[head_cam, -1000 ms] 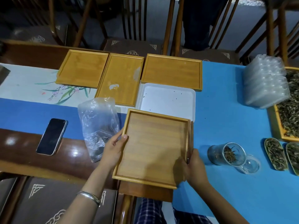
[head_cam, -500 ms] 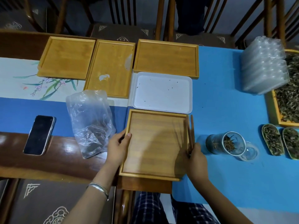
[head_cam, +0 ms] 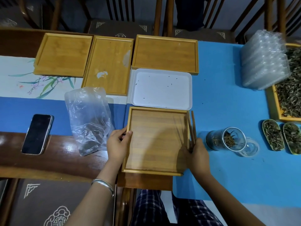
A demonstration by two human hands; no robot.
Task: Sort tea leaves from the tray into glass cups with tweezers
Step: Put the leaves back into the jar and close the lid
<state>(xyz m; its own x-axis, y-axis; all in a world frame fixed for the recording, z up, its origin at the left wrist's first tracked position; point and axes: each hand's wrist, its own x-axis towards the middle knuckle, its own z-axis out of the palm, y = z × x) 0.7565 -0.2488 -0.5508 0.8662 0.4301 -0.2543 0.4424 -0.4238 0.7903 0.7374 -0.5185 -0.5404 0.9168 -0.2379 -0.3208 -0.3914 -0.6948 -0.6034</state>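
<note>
A square bamboo tray lies flat at the table's near edge, bare inside. My left hand grips its left rim, thumb over the edge. My right hand is at the tray's right rim and holds the brown wooden tweezers, whose tips point away from me. To the right a glass cup with tea leaves lies tilted on the blue cloth, a second glass beside it. A wooden tray heaped with tea leaves is at the far right.
A white plastic tray with a few leaf bits lies behind the bamboo tray. Three bamboo trays line the back. A plastic bag and phone are left. Stacked clear plastic packs and two small leaf-filled dishes are right.
The bamboo tray was tilted and held up; it now lies flat on the table just in front of the white tray. Both hands stayed at its sides.
</note>
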